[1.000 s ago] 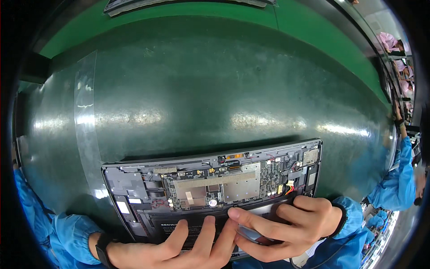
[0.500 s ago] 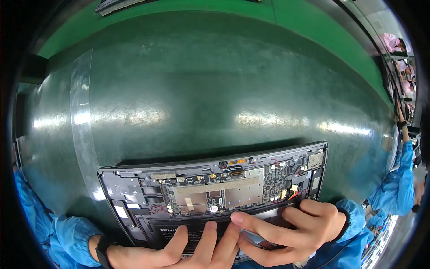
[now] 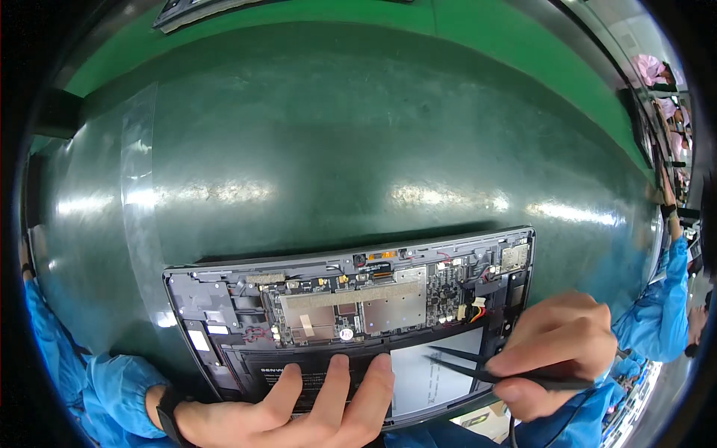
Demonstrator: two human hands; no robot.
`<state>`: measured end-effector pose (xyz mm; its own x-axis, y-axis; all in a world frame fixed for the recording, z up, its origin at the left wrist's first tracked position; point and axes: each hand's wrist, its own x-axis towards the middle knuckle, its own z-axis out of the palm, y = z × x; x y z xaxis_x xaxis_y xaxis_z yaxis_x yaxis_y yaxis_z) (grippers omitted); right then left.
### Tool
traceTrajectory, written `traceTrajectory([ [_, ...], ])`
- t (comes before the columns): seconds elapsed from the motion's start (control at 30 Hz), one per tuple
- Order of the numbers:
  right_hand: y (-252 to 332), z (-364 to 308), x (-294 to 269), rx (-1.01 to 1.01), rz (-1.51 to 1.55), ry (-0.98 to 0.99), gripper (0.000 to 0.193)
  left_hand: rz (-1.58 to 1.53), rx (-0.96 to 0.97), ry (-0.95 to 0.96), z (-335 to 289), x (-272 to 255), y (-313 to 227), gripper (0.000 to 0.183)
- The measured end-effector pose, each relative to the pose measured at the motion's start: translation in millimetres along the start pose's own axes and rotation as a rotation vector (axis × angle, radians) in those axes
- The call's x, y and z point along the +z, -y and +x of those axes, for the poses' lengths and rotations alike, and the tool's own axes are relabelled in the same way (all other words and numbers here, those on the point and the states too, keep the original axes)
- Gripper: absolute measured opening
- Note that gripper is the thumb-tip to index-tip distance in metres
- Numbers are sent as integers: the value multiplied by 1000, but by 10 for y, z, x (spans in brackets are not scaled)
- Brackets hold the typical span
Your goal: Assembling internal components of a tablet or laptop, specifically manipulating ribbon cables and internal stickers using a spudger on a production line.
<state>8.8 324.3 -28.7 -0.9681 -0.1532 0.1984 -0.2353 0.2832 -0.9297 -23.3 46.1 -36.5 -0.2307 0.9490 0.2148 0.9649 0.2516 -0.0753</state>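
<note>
Since the earlier frame, the person's right hand [image 3: 556, 355] has shifted right, away from the left fingers, leaving a pale silver rectangular panel with faint print [image 3: 418, 381] in plain sight. Nearest, the left hand [image 3: 321, 403] grasps nothing; its fingers spread over a flat black labelled panel [image 3: 265, 384], with the index finger just beside the pale panel's left edge; whether they touch cannot be told. Right of the pale panel, the right hand pinches slim black tweezers [image 3: 549, 382] between thumb and fingers, their two prongs parted. The tweezers' long axis runs roughly left to right, the tips leftward and slightly far, over the pale panel; contact with its surface cannot be told. That panel lies directly left of the right hand, which reaches over it through the tweezers; as seen, it is longer left to right. Just beyond lies a circuit board with metal shields [image 3: 396, 310], inside an open grey rectangular casing [image 3: 306, 261] whose right end slants farther away. Past it stretches a glossy green tabletop [image 3: 336, 142].
</note>
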Motion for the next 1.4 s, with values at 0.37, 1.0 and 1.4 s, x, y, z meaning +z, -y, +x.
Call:
traceTrajectory([
  [0.37, 143, 151, -221, 261, -234, 246, 28, 34, 56, 52, 40, -27, 35, 38],
  [1.0, 223, 215, -148, 462, -194, 234, 18, 5, 37, 23, 5, -7, 16, 36],
  [1.4, 204, 194, -142, 552, -46, 265, 14, 5, 20, -9, -19, 4, 22, 33],
])
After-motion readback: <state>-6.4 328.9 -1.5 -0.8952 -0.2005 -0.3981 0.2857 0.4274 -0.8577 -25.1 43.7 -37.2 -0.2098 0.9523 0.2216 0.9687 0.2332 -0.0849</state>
